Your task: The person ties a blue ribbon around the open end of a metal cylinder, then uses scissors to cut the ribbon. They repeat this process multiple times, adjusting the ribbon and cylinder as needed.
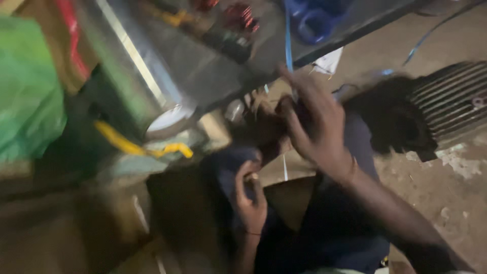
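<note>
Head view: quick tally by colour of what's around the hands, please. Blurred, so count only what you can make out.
Dark blue cloth: 1, left hand grips it
Blue strap: 1, by right hand
Yellow cord: 1
Green bag: 1
Grey ribbed grate: 1
Total: 5

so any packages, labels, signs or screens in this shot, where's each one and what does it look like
green plastic bag: far left edge, bulky, crumpled, bright green.
white paper tag or scrap: top centre, hanging under the edge of the dark bench, small and pale; too blurred to tell more.
no sign or screen shows.
</note>
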Available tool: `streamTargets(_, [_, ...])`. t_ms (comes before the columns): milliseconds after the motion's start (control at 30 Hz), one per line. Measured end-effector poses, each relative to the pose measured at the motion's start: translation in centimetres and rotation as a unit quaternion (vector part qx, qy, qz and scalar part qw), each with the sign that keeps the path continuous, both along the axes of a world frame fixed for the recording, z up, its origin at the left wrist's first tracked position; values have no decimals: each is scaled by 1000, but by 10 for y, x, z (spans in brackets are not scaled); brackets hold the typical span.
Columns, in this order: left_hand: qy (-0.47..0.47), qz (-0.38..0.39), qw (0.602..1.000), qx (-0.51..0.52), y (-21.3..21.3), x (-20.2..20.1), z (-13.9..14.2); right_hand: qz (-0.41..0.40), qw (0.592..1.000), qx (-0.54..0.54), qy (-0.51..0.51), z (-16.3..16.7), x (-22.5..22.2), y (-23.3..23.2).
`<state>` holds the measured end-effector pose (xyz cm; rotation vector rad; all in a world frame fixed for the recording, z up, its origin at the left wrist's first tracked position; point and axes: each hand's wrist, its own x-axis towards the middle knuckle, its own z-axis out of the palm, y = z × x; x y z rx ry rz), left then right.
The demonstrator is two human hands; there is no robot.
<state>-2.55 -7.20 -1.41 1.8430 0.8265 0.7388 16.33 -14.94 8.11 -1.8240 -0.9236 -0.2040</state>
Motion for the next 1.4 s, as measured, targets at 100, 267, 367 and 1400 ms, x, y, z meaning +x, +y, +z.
streamTargets(100, [40,-119,992,-21,-20,-55,-13,62,994,21,-82,-9,27,45])
streamTargets(267, [-61,103,993,-1,1,-175,-61,131,990,54,10,-40,41,44])
streamTargets(367, [-32,215,971,100,26,-239,-79,146,989,9,-13,-40,36,44])
streamTargets(1400, [204,-12,805,557,201,9,96,-10,978,-83,-194,9,35,83])
